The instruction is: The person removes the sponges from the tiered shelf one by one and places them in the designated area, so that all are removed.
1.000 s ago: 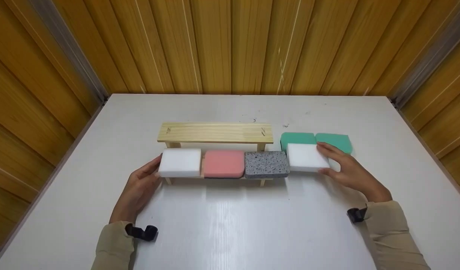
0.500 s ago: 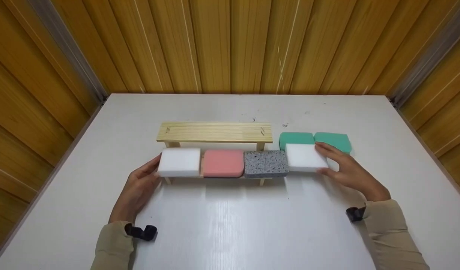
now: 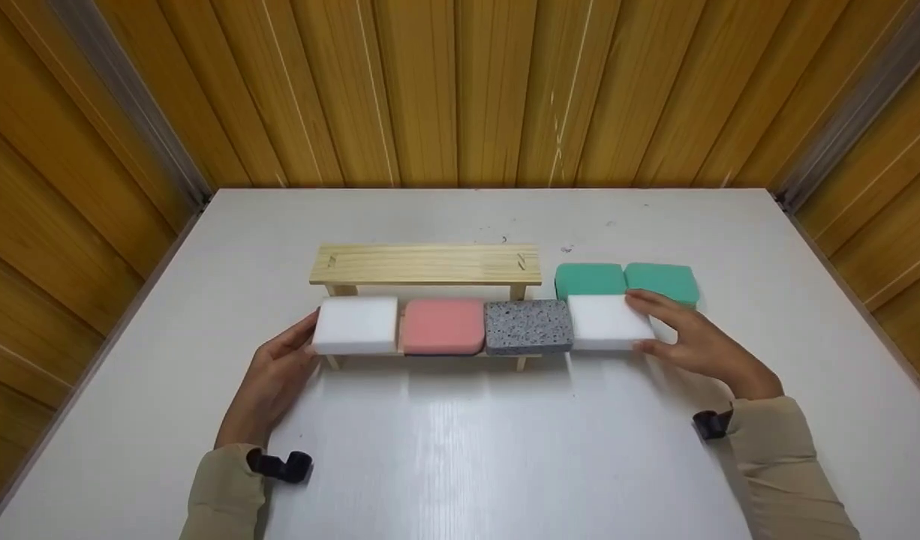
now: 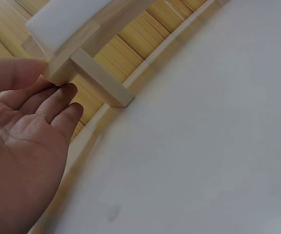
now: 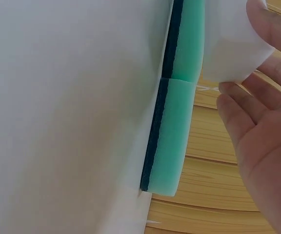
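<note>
My left hand [image 3: 276, 375] grips the left end of a two-step wooden rack [image 3: 430, 264], thumb and fingers around the lower plank's end [image 4: 65, 70]. Along that lower step lie a white sponge block [image 3: 356, 322], a pink sponge [image 3: 445, 325] with a dark underside, and a grey speckled block [image 3: 529, 327] jutting past the step's right end. My right hand [image 3: 696, 341] holds a second white sponge block [image 3: 606, 321] by its right side, right beside the grey block. In the right wrist view, this white block [image 5: 230, 44] is raised off the table.
Two green sponges [image 3: 589, 279] with dark undersides lie end to end on the white table [image 3: 460, 465], behind the held block. The rack's upper step stands bare. Wood-look panels [image 3: 490, 90] enclose the table's back and sides.
The white block in my right hand has come slightly toward me, more in line with the grey block. My left hand stays at the rack's end. The whole head view has shifted a little.
</note>
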